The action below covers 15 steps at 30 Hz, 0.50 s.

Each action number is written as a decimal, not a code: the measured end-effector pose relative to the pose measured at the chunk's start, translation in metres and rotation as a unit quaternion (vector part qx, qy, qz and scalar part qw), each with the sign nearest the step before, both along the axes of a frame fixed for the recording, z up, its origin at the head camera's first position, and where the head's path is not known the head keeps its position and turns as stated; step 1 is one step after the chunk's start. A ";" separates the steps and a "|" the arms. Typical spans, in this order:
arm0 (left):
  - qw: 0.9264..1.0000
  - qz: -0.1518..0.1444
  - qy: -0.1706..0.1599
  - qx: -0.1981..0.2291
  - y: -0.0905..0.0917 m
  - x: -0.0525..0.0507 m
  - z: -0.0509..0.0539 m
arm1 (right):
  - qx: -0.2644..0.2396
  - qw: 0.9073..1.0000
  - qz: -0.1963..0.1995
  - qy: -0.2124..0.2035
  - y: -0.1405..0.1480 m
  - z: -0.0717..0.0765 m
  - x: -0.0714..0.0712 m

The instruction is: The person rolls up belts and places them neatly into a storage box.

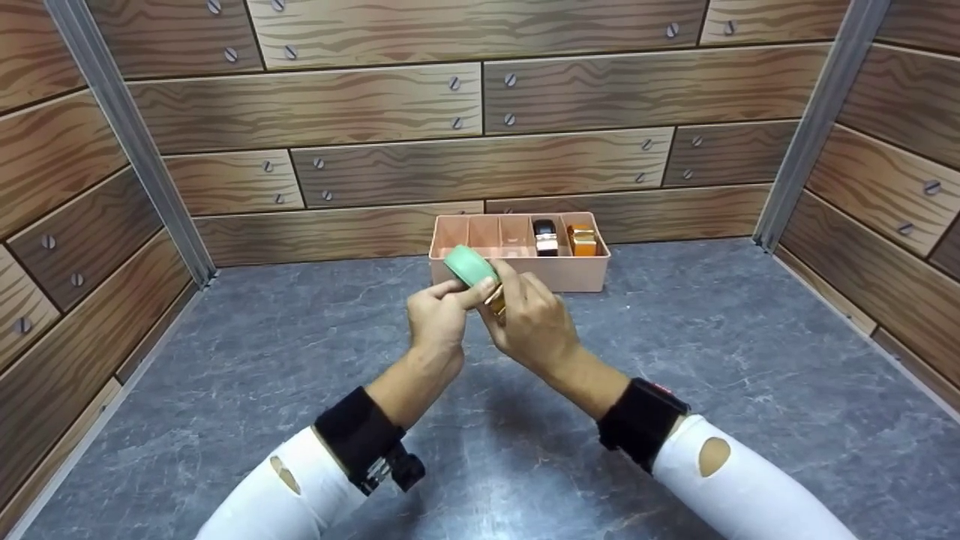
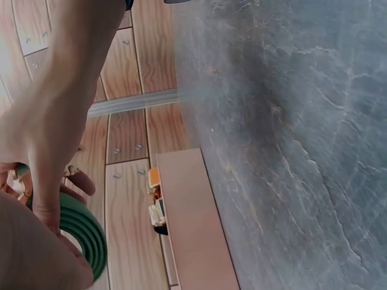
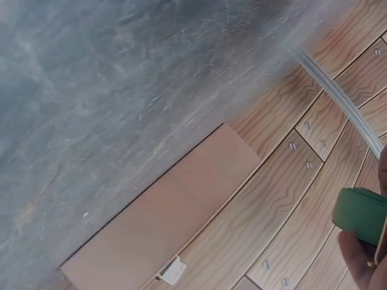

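Observation:
A green belt (image 1: 468, 264), rolled into a coil with a gold buckle (image 1: 496, 299), is held up between both hands in front of the box. My left hand (image 1: 438, 321) pinches the coil, its thumb by the buckle. Around the buckle side my right hand (image 1: 537, 324) curls, gripping the belt from the right. The layered turns of the green coil (image 2: 86, 232) show in the left wrist view. In the right wrist view the belt (image 3: 358, 216) is at the right edge, and most of the hand is cut off.
Behind the hands a pink divided box (image 1: 562, 277) stands near the back wall. Its right compartments hold a dark rolled belt (image 1: 546, 238) with a shiny buckle and an orange one (image 1: 582, 240). Wood-patterned walls (image 1: 390, 105) surround the grey marbled table (image 1: 285, 322).

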State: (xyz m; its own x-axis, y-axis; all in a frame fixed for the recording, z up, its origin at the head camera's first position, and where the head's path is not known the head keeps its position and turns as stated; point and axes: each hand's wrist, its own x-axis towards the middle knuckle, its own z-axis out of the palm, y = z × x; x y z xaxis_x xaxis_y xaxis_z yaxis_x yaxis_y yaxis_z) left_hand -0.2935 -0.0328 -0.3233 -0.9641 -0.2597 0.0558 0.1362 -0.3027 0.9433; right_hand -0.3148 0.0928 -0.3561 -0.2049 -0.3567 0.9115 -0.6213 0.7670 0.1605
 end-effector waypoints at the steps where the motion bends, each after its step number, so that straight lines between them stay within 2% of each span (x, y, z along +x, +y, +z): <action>1: 1.000 -0.008 0.002 0.006 -0.001 0.000 -0.001 | 0.002 1.000 0.008 0.005 0.000 0.000 -0.001; 9: 0.996 -0.089 0.016 0.015 -0.015 -0.006 -0.007 | 0.041 0.996 0.058 0.055 0.006 0.001 -0.010; 11: 0.995 -0.102 0.013 0.016 -0.017 -0.009 -0.005 | 0.044 0.996 0.056 0.046 0.006 0.003 -0.012; 15: 0.993 -0.122 0.008 0.005 -0.018 -0.021 0.001 | 0.029 0.998 0.049 -0.020 0.004 0.008 -0.017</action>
State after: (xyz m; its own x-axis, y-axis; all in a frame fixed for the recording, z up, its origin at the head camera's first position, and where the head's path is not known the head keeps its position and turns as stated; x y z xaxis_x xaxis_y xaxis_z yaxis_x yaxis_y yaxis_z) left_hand -0.3149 -0.0508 -0.3221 -0.9974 -0.0201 0.0693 0.0720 -0.3376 0.9385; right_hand -0.3314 0.0973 -0.3479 -0.2013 -0.4287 0.8807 -0.6996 0.6922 0.1770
